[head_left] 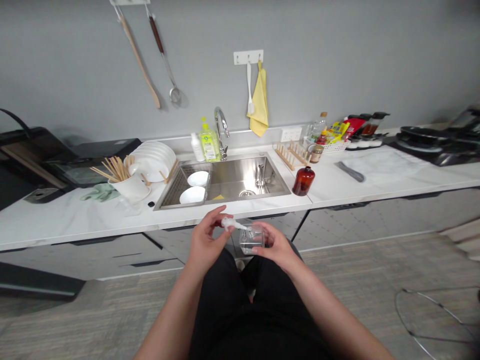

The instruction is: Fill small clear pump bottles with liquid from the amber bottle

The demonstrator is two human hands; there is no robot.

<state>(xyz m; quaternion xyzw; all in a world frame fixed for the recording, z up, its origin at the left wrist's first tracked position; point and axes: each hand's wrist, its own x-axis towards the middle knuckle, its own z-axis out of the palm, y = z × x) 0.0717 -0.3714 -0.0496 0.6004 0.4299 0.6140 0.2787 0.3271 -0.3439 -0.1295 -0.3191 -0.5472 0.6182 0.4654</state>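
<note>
In front of the counter's edge, the fingers of my left hand point(210, 232) are closed on a white plastic pump top point(230, 223) with a narrow tip. That tip points right, toward the clear square bottle point(250, 242). My right hand point(275, 245) grips this bottle from its right side, thumb in front. Whether the pump's tip is inside the bottle's mouth or just at it, I cannot tell. Beyond my right hand, an amber bottle point(303, 181) stands upright on the counter beside the sink.
The steel sink point(277, 180) holds a rack with white bowls point(193, 195). Left are a white container point(131, 189) of chopsticks and stacked plates point(153, 160). A green soap bottle point(209, 142) stands behind the sink. A wooden rack point(292, 155) and a condiment basket point(333, 146) are right.
</note>
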